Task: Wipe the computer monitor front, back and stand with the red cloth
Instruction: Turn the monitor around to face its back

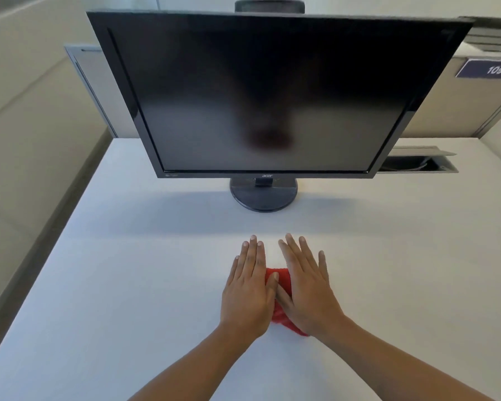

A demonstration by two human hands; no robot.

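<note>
Bright, even light (wide-angle edge distortion)

Quick count: one monitor (272, 94) on one round stand (263, 198), one red cloth (281, 302), two hands, left hand (248, 293) and right hand (307, 287), one white desk (128, 270), one open cable hatch (420, 163), one "109" sign (492, 69), one chair back (269, 5) behind.

Black monitor (272, 94) upright on round stand (263, 198), screen dark, well beyond the fingertips, crumpled red cloth (281, 280) on the desk, partly under both flat hands
</note>
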